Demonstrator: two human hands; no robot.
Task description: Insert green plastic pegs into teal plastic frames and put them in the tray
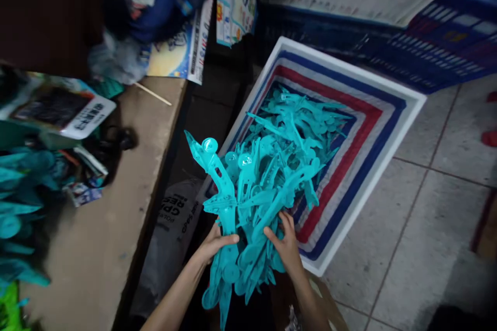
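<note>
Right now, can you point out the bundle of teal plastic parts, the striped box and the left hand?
bundle of teal plastic parts (248, 201), head view, middle of bundle
striped box (392, 137), head view, right rim
left hand (215, 244), head view, back of hand

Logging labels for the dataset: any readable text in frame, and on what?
Grey bag by the left hand: white print, roughly "GPP", partly readable.
White label on the packet: dark characters, blurred.
Printed sheets: too blurred.
Turquoise plastic parts, right hand: no text.
</note>
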